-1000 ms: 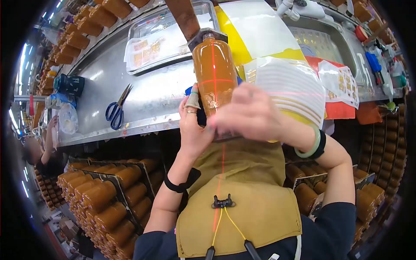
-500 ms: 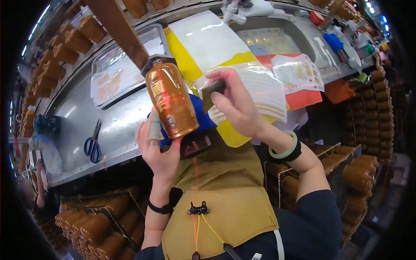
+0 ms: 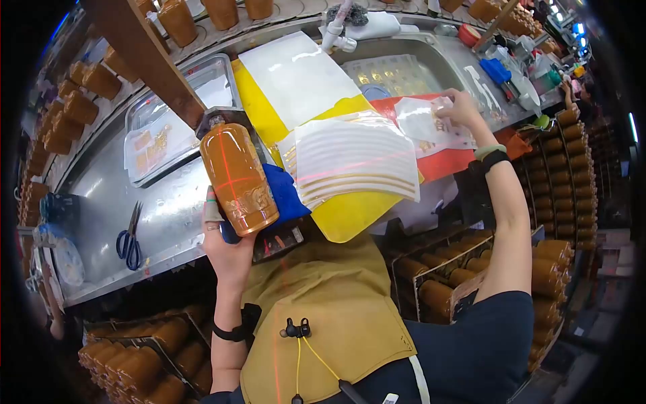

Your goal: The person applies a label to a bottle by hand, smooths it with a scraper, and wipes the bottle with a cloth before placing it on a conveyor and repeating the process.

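A glossy amber-brown bottle (image 3: 235, 172) leans with its neck at a dark holder (image 3: 219, 120), a red laser cross on its side. My left hand (image 3: 227, 248) grips the bottle near its base, with wraps on a finger. A blue cloth (image 3: 285, 195) lies beside the bottle. Out to the right, my right hand (image 3: 465, 113) pinches the upper edge of a white decal sheet (image 3: 414, 128) with gold motifs, lying on a red sheet (image 3: 447, 163). Nearer me, a sheet with curved gold strips (image 3: 356, 158) covers part of a yellow sheet (image 3: 350, 219).
Blue-handled scissors (image 3: 129, 242) lie on the steel counter (image 3: 101, 202) at left. Behind are a clear tray (image 3: 232, 77) and a sink (image 3: 441, 57) with a tap (image 3: 334, 37). A brown post (image 3: 145, 57) rises by the bottle. Racked brown bottles (image 3: 141, 357) stand below.
My right hand has moved from beside the bottle to the decal sheet at right; the dark flat block it held is out of sight. The bottle has turned, showing a raised pattern. The view has shifted.
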`<state>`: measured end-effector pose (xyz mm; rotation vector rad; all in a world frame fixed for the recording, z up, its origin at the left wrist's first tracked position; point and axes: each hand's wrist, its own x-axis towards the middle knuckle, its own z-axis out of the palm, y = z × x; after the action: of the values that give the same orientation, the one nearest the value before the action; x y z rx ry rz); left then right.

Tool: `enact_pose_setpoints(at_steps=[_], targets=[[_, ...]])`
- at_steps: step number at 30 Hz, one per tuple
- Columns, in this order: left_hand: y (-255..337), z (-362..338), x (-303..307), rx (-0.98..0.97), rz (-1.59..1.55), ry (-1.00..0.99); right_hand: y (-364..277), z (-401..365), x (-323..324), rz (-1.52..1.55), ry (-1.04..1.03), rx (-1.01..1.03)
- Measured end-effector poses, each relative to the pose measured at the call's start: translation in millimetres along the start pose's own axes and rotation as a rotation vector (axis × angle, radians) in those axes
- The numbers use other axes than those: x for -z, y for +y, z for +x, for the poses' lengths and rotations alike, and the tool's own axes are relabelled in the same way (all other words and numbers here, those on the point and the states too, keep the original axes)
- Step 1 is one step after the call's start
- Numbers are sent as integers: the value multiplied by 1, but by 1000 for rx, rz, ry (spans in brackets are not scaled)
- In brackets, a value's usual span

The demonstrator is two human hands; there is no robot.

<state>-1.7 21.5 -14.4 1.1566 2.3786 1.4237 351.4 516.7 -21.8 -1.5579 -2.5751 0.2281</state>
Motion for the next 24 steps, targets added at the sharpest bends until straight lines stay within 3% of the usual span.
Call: enact_pose_setpoints(at_steps=[2,4,5,7,9,13,15,17,18,20,24], targets=[[-1,0,1,46,-49,-15,-1,12,-16,45,13,86],[7,1,10,-175,173,-26,-12,28,-23,35,-34,201],[11,2,14,-167,181,-23,-17,40,-23,40,-42,210],[18,4,16,-262,187,19,-40,59,-7,203,-540,50],[16,3,13,-197,92,18,-57,71,-4,224,-581,60],[14,2,6,-77,-119,52,-80,96,-18,136,-434,191],[20,3,5,46,-141,-6,-98,102,-42,422,-49,34],[6,4,3,143,-133,-19,-101,104,-63,41,-143,28],[3,4,4,69,-65,-6,-79,118,-86,-60,-172,117],[-1,8,9,-98,17,-6,-99,110,-76,-47,-44,106],[9,12,6,-29,-137,69,-167,65,-32,219,140,302]])
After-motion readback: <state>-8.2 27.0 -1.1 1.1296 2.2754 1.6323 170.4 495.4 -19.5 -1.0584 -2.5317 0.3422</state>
